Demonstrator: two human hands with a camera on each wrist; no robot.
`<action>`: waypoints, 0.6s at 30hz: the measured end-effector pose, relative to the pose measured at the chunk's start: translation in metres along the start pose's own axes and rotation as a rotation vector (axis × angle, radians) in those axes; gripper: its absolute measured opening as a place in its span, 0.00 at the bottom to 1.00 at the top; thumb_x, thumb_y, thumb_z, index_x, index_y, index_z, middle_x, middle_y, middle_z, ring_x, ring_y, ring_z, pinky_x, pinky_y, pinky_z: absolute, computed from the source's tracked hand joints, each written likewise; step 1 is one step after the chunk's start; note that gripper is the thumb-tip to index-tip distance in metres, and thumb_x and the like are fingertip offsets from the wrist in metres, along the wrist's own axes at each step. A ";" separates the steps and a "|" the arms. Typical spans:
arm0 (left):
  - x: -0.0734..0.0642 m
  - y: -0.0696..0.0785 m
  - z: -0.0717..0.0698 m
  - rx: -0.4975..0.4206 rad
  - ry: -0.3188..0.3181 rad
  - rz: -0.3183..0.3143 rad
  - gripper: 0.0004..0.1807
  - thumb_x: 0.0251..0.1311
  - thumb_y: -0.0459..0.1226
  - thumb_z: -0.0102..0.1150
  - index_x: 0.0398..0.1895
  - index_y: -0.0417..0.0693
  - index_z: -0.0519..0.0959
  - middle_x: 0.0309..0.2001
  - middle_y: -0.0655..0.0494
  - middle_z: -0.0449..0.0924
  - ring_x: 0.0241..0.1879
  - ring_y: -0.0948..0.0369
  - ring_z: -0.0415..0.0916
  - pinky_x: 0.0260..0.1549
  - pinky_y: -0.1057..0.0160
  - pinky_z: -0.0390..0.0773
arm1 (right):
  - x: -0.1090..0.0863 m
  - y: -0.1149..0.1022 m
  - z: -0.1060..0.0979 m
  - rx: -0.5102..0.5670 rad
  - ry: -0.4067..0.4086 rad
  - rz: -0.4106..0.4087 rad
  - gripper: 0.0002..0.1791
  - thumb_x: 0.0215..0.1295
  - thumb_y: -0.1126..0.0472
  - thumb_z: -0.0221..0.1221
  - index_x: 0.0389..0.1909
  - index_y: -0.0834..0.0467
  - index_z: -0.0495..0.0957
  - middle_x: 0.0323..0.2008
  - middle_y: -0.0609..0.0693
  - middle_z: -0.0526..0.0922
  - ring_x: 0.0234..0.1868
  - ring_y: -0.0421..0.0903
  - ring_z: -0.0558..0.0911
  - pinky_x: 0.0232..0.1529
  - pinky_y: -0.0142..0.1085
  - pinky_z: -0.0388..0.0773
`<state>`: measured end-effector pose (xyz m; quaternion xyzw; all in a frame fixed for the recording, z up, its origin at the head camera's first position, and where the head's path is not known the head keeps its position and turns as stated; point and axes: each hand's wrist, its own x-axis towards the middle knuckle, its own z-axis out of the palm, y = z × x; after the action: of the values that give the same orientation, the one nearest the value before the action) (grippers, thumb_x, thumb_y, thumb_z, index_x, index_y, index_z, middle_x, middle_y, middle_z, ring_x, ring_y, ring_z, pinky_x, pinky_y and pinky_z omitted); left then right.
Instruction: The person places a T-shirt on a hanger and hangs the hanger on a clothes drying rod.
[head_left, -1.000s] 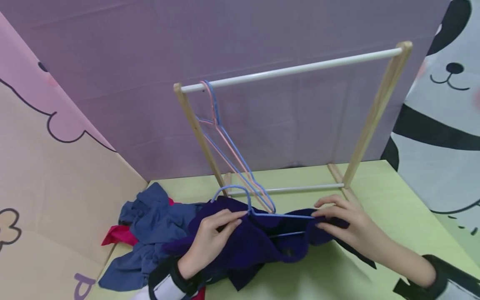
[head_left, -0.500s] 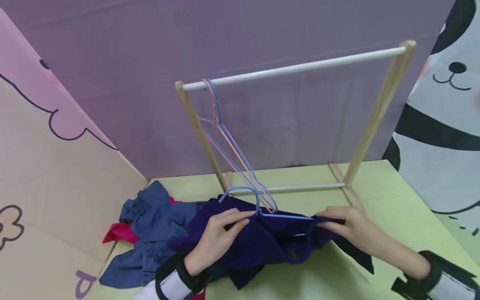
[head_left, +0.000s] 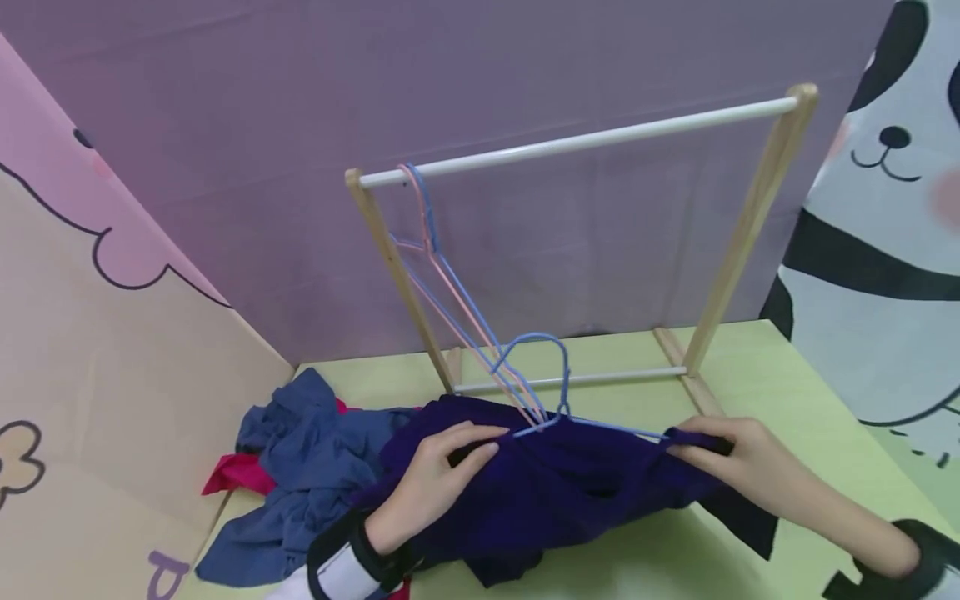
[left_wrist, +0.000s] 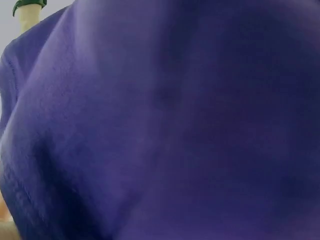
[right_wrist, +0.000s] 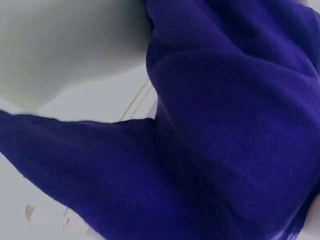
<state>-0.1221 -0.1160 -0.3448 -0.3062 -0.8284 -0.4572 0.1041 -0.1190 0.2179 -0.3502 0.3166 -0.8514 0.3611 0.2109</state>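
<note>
A dark purple shirt (head_left: 540, 500) hangs between my two hands over the table's front. At its neckline sits a blue clothes hanger (head_left: 564, 392), hook upward, its arms running under the cloth toward both shoulders. My left hand (head_left: 438, 475) pinches the left shoulder between thumb and fingers. With my right hand (head_left: 738, 458) I pinch the other shoulder, just past where the hanger's right arm goes under the fabric. Purple shirt cloth (left_wrist: 150, 125) fills most of the left wrist view. In the right wrist view, the shirt (right_wrist: 230, 125) drapes with a sleeve (right_wrist: 100, 165) spreading left.
Behind the shirt stands a rack with wooden posts and a white top rail (head_left: 600, 139). Pink and blue hangers (head_left: 427, 217) hang at its left end. Crumpled blue clothes (head_left: 300, 467) and a red cloth (head_left: 240, 473) lie at the left of the pale green table (head_left: 757, 367).
The held hanger's hook has shifted right and up, and its left arm now shows at the neckline. My right hand has moved right with the shoulder cloth. My left hand stays almost in place.
</note>
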 end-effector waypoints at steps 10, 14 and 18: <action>0.006 -0.006 0.003 0.027 -0.002 0.145 0.11 0.55 0.34 0.54 0.43 0.50 0.77 0.29 0.59 0.76 0.27 0.66 0.68 0.24 0.61 0.73 | -0.028 0.012 -0.063 -0.172 -0.001 0.246 0.14 0.42 0.70 0.64 0.29 0.50 0.79 0.29 0.30 0.78 0.31 0.30 0.75 0.29 0.17 0.68; 0.006 -0.006 0.002 0.039 0.001 0.118 0.11 0.56 0.33 0.54 0.42 0.50 0.77 0.31 0.57 0.77 0.31 0.66 0.70 0.27 0.60 0.74 | -0.039 0.021 -0.084 -0.209 0.046 0.283 0.13 0.41 0.70 0.65 0.29 0.51 0.80 0.29 0.27 0.76 0.31 0.26 0.74 0.29 0.16 0.66; 0.006 -0.001 -0.001 0.039 -0.006 0.085 0.11 0.54 0.30 0.53 0.41 0.47 0.77 0.30 0.54 0.77 0.30 0.66 0.70 0.27 0.60 0.74 | -0.044 0.028 -0.100 -0.181 0.136 0.290 0.15 0.39 0.73 0.64 0.27 0.52 0.80 0.29 0.22 0.75 0.31 0.22 0.72 0.31 0.14 0.64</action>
<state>-0.1279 -0.1147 -0.3419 -0.3405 -0.8237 -0.4353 0.1267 -0.0935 0.3247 -0.3247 0.1450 -0.9010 0.3302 0.2412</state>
